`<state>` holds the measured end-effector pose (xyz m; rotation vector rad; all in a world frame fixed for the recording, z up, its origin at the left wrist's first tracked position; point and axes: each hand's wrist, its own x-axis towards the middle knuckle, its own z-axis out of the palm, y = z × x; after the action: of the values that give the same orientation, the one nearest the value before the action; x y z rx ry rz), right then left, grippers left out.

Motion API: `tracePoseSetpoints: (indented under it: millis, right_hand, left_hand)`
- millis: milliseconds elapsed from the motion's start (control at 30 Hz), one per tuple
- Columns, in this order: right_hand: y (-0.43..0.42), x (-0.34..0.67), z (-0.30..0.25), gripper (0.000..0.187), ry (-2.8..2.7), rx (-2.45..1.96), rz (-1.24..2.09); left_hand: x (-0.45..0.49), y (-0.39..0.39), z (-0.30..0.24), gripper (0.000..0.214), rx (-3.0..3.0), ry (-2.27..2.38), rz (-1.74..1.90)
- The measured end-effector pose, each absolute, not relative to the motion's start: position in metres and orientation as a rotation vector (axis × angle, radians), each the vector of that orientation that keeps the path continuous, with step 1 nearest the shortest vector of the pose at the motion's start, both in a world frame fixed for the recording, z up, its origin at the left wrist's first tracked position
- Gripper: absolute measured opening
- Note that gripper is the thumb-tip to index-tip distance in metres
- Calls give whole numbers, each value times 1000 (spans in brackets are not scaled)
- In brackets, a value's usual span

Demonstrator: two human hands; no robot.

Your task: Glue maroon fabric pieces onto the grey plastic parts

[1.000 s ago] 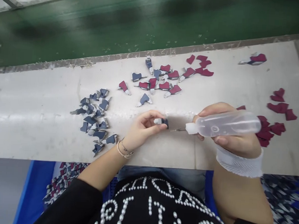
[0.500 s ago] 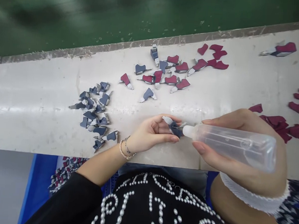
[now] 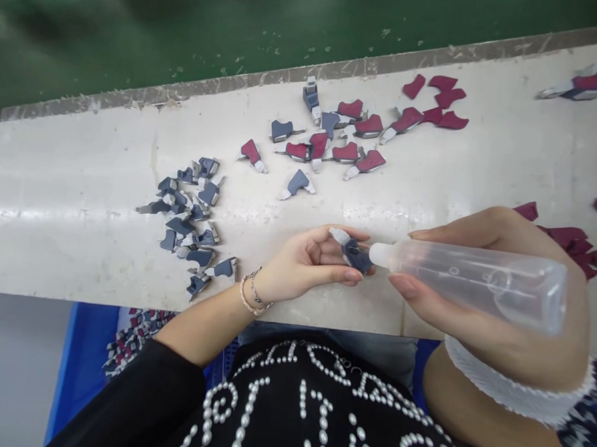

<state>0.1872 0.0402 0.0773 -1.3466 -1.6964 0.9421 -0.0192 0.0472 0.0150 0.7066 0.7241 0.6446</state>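
A small grey-blue and light grey plastic part (image 3: 355, 254) rests in the fingers of my left hand (image 3: 309, 264), thumb on the near side. My right hand (image 3: 480, 280) is wrapped round a clear squeeze bottle (image 3: 476, 279), held lying sideways. The bottle's white tip (image 3: 379, 254) points left at the plastic part and is right beside it or touching it; I cannot tell which. Clear liquid seems to lie inside the bottle.
Several blue-grey parts (image 3: 181, 226) lie piled on the white table (image 3: 69, 198) to the left. Parts with dark red faces (image 3: 369, 162) lie beyond my hands, and loose dark red pieces (image 3: 568, 236) to the right. A blue bin (image 3: 71, 365) holds many parts below the table edge.
The bottle has shifted slightly right relative to the view. The plastic part has turned a little in my left fingers, and the thin strand near the tip no longer shows. The view has moved slightly.
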Motion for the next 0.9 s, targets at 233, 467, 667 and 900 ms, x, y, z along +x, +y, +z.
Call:
tracePoseSetpoints:
  millis: [233, 467, 667, 900]
  right_hand:
    - [40, 189, 76, 25, -1811, -1302, 840]
    - [39, 190, 76, 23, -1831, -1299, 813]
    - [40, 186, 79, 23, -1837, -1310, 788]
    - [39, 186, 79, 23, -1874, -1263, 897]
  left_hand:
    - [-20, 45, 12, 42, 760, 710, 642]
    - [-20, 46, 12, 37, 762, 714, 639]
    - [-20, 48, 12, 36, 771, 720, 649]
    - [-20, 47, 9, 40, 811, 778, 670]
